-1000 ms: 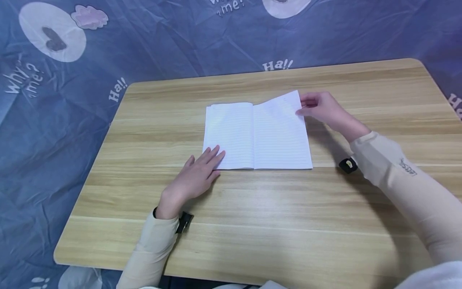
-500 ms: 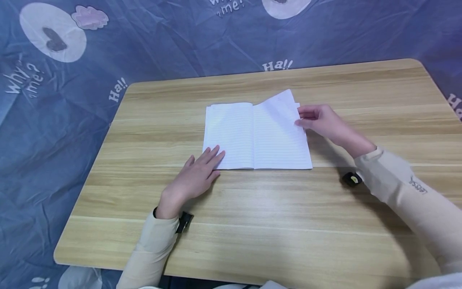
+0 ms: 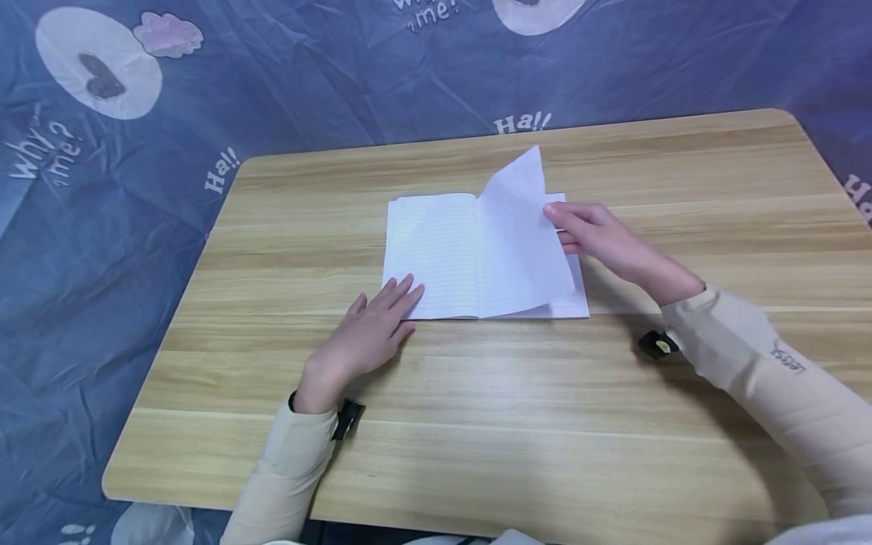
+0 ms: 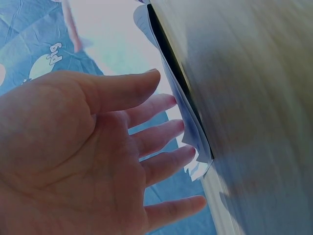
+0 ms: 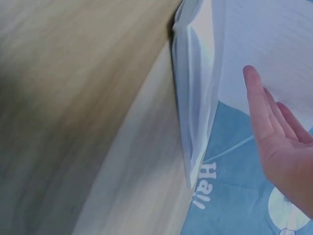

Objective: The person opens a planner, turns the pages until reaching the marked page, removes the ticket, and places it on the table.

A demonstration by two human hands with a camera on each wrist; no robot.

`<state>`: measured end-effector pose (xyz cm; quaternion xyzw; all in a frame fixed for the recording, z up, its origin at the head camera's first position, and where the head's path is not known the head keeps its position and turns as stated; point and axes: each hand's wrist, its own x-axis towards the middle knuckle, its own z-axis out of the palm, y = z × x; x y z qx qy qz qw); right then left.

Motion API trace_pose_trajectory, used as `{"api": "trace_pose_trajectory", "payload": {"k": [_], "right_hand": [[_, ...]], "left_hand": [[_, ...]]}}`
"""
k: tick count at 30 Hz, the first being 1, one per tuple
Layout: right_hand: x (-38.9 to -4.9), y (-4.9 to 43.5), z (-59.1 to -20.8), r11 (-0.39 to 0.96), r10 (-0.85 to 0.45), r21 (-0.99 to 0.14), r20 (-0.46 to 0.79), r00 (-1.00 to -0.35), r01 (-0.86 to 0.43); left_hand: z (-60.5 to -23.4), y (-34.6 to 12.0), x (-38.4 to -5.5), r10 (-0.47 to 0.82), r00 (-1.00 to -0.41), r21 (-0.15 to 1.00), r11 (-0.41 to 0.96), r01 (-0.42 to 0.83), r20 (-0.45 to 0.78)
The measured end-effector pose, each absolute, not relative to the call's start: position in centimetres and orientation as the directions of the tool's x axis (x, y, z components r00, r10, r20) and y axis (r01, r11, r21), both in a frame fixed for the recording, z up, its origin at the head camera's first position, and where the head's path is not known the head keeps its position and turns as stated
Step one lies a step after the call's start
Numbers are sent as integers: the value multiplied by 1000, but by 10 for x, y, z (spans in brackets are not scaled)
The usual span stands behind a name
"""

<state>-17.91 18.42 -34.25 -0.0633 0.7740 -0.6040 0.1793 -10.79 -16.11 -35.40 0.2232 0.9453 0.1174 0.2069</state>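
Observation:
An open lined notebook (image 3: 436, 242) lies on the wooden table. My left hand (image 3: 364, 329) rests spread on the lower left corner of its left page, and the left wrist view shows those fingers (image 4: 161, 142) straight. At the right side, one page (image 3: 521, 235) stands lifted and curved, its top corner raised. The right hand (image 3: 593, 235) holds this page's outer edge, thumb in front and other fingers partly hidden by the edge. More pages show underneath. In the right wrist view the hand's digits (image 5: 269, 107) look fairly straight beside the paper; the contact is unclear.
The table (image 3: 477, 424) has rounded corners and reaches well past the notebook on all sides. Blue printed cloth (image 3: 306, 76) hangs behind the far edge and down the left. A black wrist device (image 3: 657, 344) sits by the right sleeve.
The right page has lifted and bent leftward, showing the page below. My right thumb has shifted up and left at its edge. The left hand has stayed put.

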Motion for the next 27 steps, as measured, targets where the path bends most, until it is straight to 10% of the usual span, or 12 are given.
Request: {"api": "trace_pose_trajectory", "payload": {"k": [9,27], "right_hand": [[-186,161,-350,102,-557,-994,-22,-830,-42],[-180,121,-365,419,-716,-775,38,-697,-473]], "left_hand": [[-354,-163,-107,477,-819,320,868,380,-320],[-346,-169,-114,231,-932,166,968,190,-279]]}}
